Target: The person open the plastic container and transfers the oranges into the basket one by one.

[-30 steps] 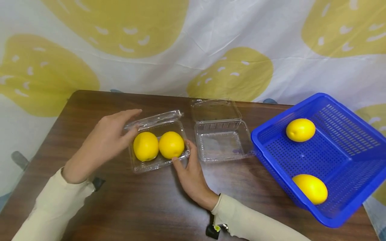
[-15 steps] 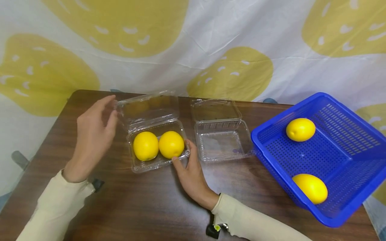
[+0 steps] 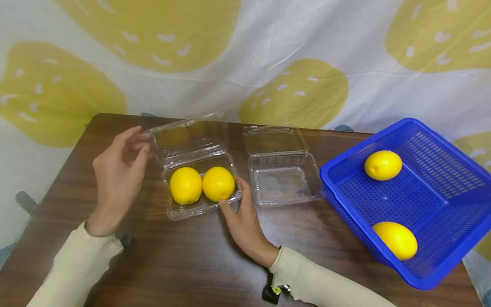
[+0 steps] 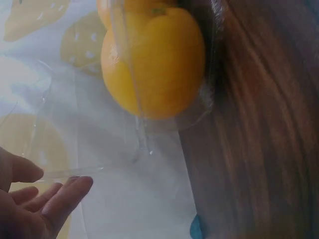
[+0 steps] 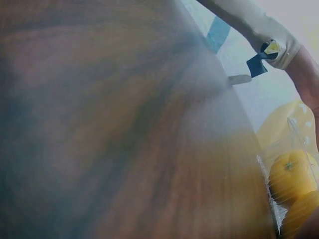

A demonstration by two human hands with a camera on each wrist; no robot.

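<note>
Two round yellow-orange fruits [image 3: 218, 184], which look like oranges, sit side by side in a clear plastic clamshell container [image 3: 196, 209]. Its hinged lid [image 3: 188, 135] stands raised, leaning back. My left hand [image 3: 119, 175] is at the lid's left edge; in the left wrist view, thumb and fingers [image 4: 70, 196] lie on either side of that edge, pinching it. With my right hand [image 3: 247, 228] I grip the container's front right corner, thumb over the front rim and fingers along the side. The right wrist view shows the fruits [image 5: 291, 179] through the ribbed plastic wall.
A second clear clamshell [image 3: 280, 183], lid back and nothing in it, stands right of the first. Beside it a blue perforated basket [image 3: 333, 200] holds two yellow oval fruits [image 3: 382, 165]. A patterned cloth [image 3: 184, 89] hangs behind the brown table [image 3: 184, 260].
The lid has swung up and back from a more upright position. My left hand moved left with it, then shifted slightly. My right hand, the fruits and the basket stayed put.
</note>
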